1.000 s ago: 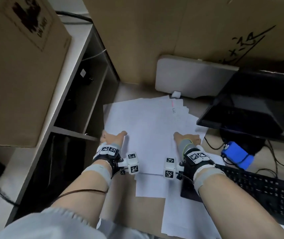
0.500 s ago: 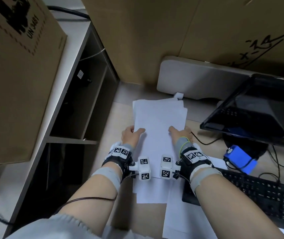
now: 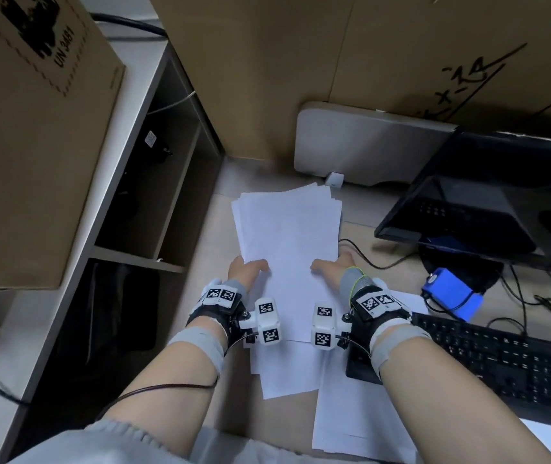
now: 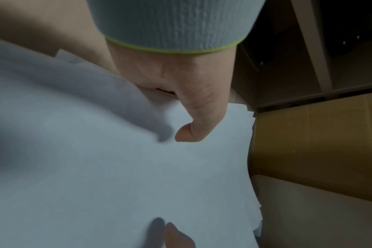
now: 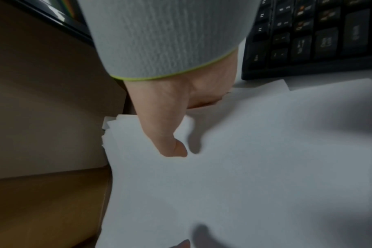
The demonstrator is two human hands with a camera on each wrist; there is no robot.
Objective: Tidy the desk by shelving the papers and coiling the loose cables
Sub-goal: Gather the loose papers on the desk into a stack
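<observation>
A stack of white papers (image 3: 289, 249) is held between both hands above the desk, roughly squared, its far corners fanned a little. My left hand (image 3: 247, 267) grips the stack's left edge, thumb on top (image 4: 193, 129), the other fingers hidden under the sheets. My right hand (image 3: 331, 267) grips the right edge the same way, thumb on top (image 5: 170, 144). More loose sheets (image 3: 351, 413) lie on the desk below my wrists. Loose black cables (image 3: 368, 256) trail across the desk at the right, around a blue device (image 3: 451, 293).
An open shelf unit (image 3: 140, 256) with dark compartments stands at the left, a cardboard box (image 3: 29, 128) on top. Cardboard panels (image 3: 334, 61) and a grey board (image 3: 368, 145) back the desk. A monitor (image 3: 488, 195) and black keyboard (image 3: 501, 366) are at the right.
The papers were spread wide across the desk a second ago. Both hands have drawn inward and gathered them into one narrow stack, now lifted slightly and gripped at both sides.
</observation>
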